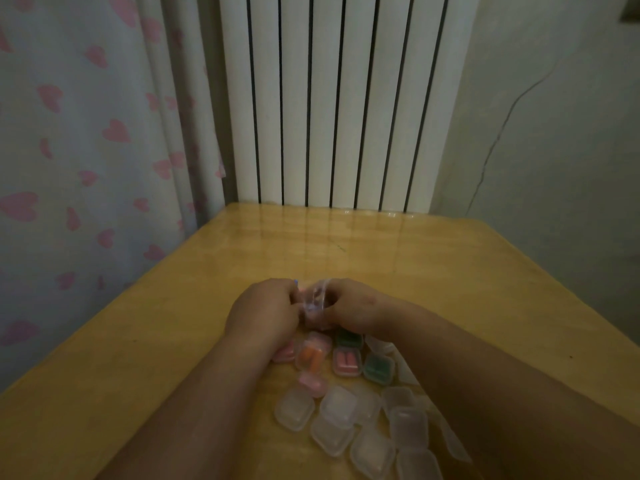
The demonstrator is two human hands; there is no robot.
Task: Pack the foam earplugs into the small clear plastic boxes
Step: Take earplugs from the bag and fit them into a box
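Note:
Both hands meet over the middle of the wooden table [173, 341]. My left hand [265, 308] and my right hand [353, 306] both grip one small clear plastic box [317, 299] between them; something pale pink shows inside it. Just in front of my wrists lie filled boxes: an orange one [311, 355], a pink one [347, 361], a green one [378, 368], another green one [348, 337]. Closer to me sits a cluster of several empty clear boxes [337, 407]. A loose pink box [312, 383] lies between the two groups.
A white radiator [332, 98] stands behind the table's far edge. A curtain with pink hearts [86, 150] hangs on the left, a cracked grey wall [554, 133] on the right. A clear plastic bag [398, 358] lies partly under my right forearm.

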